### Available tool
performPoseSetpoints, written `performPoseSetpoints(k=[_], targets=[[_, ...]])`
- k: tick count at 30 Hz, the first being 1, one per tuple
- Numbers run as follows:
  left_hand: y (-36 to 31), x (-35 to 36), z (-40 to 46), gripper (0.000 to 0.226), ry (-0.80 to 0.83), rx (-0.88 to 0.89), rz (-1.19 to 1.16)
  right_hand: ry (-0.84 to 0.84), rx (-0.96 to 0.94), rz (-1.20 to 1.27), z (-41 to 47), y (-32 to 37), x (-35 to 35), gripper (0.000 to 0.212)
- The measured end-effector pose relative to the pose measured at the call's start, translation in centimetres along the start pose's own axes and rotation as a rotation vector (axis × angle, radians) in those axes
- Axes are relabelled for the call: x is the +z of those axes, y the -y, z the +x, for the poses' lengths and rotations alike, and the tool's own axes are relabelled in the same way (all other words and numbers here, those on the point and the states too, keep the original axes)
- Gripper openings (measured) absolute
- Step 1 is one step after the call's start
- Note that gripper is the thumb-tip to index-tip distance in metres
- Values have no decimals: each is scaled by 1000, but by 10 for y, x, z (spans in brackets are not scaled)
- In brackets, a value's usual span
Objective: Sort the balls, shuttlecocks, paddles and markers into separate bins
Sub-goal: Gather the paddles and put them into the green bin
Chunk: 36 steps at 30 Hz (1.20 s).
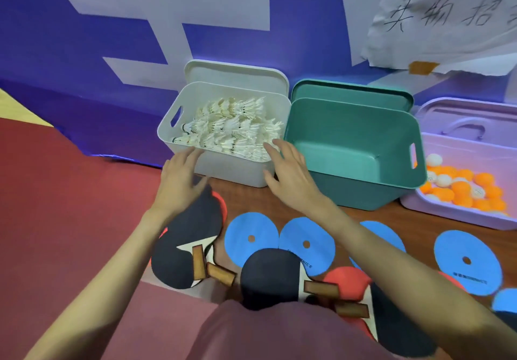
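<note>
A white bin [232,170] full of white shuttlecocks [232,127] stands at the back of the wooden table. My left hand [180,182] and my right hand [289,176] hover open at its near corners, holding nothing. To the right stands a green bin [355,191] with nothing inside. Further right, a lilac bin [447,214] holds orange and white balls [464,189]. Black and red paddles [187,245] lie on the table near me, another black paddle [268,275] beside them. Blue disc markers [251,238] lie flat in a row behind the paddles.
A purple and white banner wall [112,37] rises right behind the bins, with a crumpled handwritten paper sign [447,15] taped at the upper right. Lids lean behind each bin. Red floor [56,191] lies to the left of the table.
</note>
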State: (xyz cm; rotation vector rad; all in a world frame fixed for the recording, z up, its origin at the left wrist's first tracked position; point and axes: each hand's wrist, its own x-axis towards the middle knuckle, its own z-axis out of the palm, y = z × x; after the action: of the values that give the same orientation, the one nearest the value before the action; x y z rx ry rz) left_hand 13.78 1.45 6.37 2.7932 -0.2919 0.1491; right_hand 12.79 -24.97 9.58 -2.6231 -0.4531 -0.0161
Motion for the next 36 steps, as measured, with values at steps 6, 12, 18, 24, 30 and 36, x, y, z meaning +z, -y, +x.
performPoseSetpoints(k=[6,12,18,24,30,36], targets=[[-2,27,-74,60,54,-171,-67,118,27,36,-58,2,31,50],[14,53,-117,63,137,-245,-99,285,88,22,-90,12,60,56],[63,59,-112,62,220,-337,-29,383,125,-50,-85,46,104,54],[123,61,-109,40,336,-396,24,441,254,11,-65,107,164,50],[164,69,-108,55,340,-368,-19,512,439,-47,-58,145,213,71],[181,75,-107,52,426,-356,-41,554,529,-91,-57,157,225,77]])
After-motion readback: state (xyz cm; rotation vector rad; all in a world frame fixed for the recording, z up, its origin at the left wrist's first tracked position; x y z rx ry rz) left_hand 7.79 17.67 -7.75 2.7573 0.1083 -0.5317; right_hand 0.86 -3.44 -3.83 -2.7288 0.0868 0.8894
